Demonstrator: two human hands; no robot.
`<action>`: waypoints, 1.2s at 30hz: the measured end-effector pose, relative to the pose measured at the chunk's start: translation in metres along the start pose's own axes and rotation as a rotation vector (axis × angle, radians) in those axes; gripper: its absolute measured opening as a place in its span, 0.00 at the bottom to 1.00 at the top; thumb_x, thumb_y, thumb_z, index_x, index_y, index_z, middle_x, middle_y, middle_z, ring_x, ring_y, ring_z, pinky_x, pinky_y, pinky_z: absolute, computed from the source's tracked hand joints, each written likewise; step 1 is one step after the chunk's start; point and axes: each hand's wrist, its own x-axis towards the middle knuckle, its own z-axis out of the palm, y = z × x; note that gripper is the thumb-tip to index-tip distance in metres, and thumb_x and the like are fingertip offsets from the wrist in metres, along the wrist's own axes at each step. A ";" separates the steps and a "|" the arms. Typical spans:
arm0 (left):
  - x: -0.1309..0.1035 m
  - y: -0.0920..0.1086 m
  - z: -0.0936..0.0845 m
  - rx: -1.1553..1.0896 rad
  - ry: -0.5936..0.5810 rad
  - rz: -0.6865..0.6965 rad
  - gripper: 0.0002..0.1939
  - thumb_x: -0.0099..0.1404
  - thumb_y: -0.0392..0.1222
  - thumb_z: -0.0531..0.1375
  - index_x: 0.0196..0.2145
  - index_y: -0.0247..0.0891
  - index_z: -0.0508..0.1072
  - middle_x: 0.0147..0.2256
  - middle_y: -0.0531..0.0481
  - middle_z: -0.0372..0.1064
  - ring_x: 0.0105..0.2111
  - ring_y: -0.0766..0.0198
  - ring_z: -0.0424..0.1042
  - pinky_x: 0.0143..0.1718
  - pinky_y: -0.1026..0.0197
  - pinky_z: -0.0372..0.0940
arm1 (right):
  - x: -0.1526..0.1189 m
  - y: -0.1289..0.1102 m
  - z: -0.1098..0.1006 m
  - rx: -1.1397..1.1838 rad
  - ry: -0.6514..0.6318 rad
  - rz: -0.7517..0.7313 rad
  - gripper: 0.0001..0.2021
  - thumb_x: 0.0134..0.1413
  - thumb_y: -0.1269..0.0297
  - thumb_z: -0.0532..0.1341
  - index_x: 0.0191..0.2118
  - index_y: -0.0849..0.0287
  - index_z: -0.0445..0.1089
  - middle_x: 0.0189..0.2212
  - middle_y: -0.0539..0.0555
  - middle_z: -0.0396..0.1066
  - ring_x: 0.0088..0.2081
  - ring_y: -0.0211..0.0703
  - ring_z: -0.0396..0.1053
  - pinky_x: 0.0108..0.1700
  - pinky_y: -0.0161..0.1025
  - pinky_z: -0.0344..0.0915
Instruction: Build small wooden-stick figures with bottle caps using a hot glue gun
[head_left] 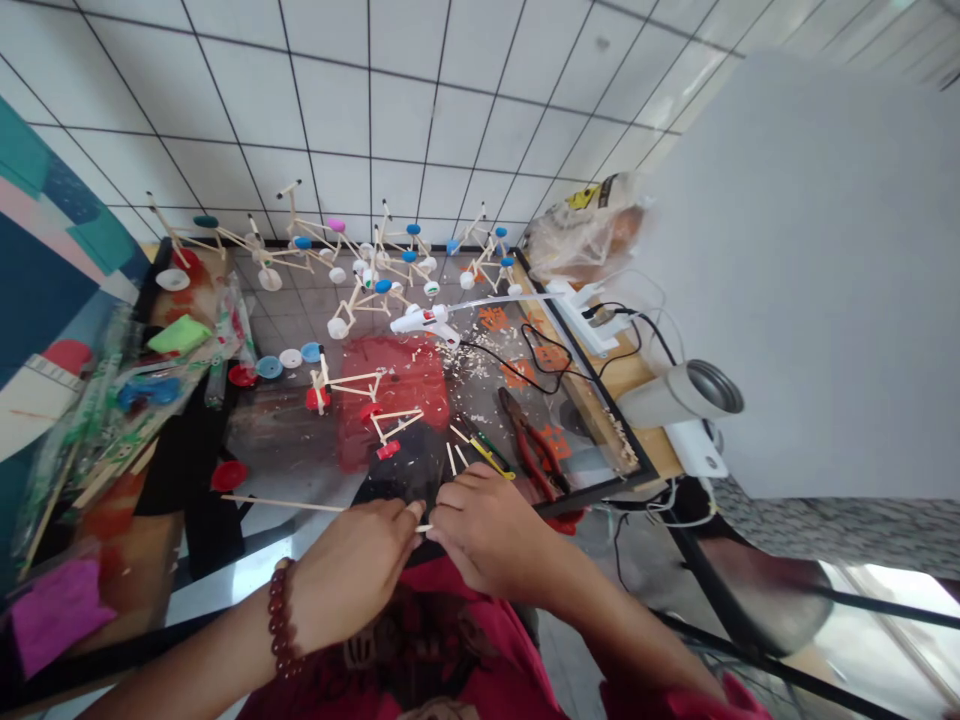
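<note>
A thin wooden stick (285, 503) runs level near the table's front edge. My left hand (367, 550), below a beaded bracelet, is closed round it, and its long end sticks out to the left. Close beside it my right hand (480, 520) pinches the stick's right end; a short pale piece shows between the two hands. Short cut sticks (456, 458) and a yellow-handled knife (491, 460) lie just beyond my right hand. Further out are stick frames with red caps (386, 420) on a red patch (427, 385).
A white glue gun (424, 320) lies mid-table, its cable curling right. Red-handled pliers (534, 440) lie right, near a power strip (589, 318) and metal cup (686, 392). Several stick models with bottle caps (382, 286) stand at the back. Plastic-wrapped sticks (112, 440) are left.
</note>
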 end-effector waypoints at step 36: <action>0.029 -0.012 0.026 -1.527 -0.228 -0.386 0.21 0.61 0.55 0.65 0.39 0.31 0.75 0.29 0.38 0.80 0.27 0.57 0.80 0.27 0.62 0.74 | -0.085 0.107 0.043 0.049 0.146 0.940 0.08 0.57 0.62 0.57 0.29 0.59 0.67 0.39 0.61 0.70 0.37 0.48 0.68 0.43 0.45 0.64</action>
